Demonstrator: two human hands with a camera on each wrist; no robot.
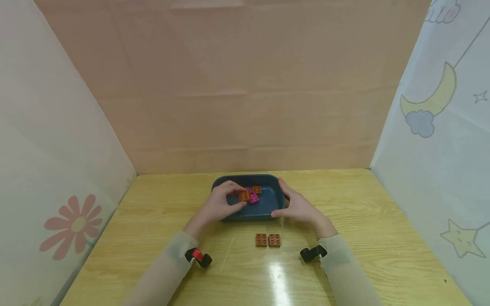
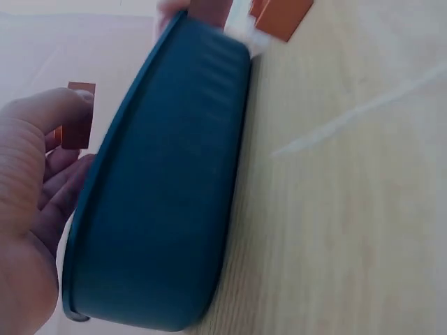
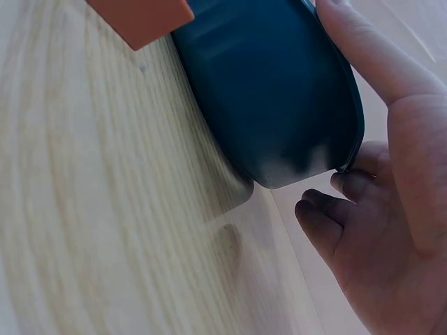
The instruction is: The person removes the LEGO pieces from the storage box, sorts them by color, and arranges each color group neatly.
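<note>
My left hand [image 1: 220,202] pinches an orange toy brick [image 2: 79,115] between thumb and fingers, over the left part of a dark blue dish [image 1: 269,203]. Around the dish's right end, my right hand [image 1: 297,207] holds the rim, its thumb at the near side and fingers at the end and far corner. Inside the dish lie magenta bricks [image 1: 254,198] and another orange brick [image 1: 257,189]; the left hand hides part of the dish's contents.
Two orange-brown studded bricks, a left one [image 1: 261,240] and a right one [image 1: 274,240], sit side by side on the wooden table [image 1: 153,238] in front of the dish. A brown backdrop [image 1: 249,106] stands behind the table, with patterned walls at both sides.
</note>
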